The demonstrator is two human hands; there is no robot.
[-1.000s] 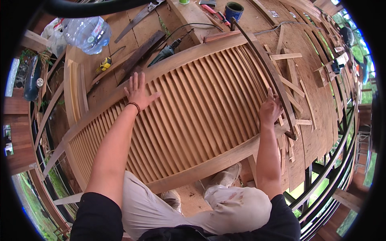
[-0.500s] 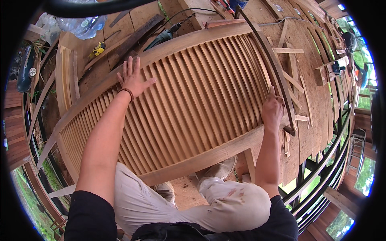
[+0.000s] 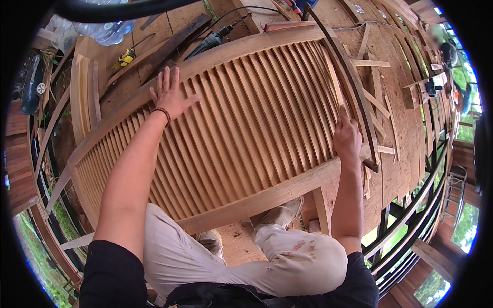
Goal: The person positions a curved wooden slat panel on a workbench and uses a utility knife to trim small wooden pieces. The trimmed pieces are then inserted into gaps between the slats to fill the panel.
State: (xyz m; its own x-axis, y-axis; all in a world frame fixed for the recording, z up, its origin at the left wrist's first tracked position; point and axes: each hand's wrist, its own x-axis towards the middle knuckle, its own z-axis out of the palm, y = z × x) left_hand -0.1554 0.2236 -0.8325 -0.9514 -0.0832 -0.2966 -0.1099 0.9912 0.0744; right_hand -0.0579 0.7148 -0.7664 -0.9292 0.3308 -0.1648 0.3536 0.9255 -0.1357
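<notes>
A large wooden louvred panel (image 3: 257,200) lies across the bench before me, its frame filled with a row of narrow slanted slats (image 3: 231,133). My left hand (image 3: 173,100) rests flat near the far rail, fingers spread and thumb out over the slats. At the panel's right end my right hand (image 3: 347,137) is closed around the near end of a pale wooden slat (image 3: 331,74), the index finger stretched along it. That slat stands slightly askew from the others. Just right of this hand, a long dark bar (image 3: 360,95) runs alongside the panel's end.
Beyond the far rail lie a green power drill (image 3: 211,43), a dark board (image 3: 177,42) and a yellow tape measure (image 3: 124,58). Clear plastic bottles (image 3: 107,32) are at the far left. Wood offcuts (image 3: 375,102) litter the right. Another person (image 3: 448,54) is at the far right.
My right hand has turned slightly and shifted left, closing on the end slat, which now sits tilted with its pale face showing. The left hand stays in place.
</notes>
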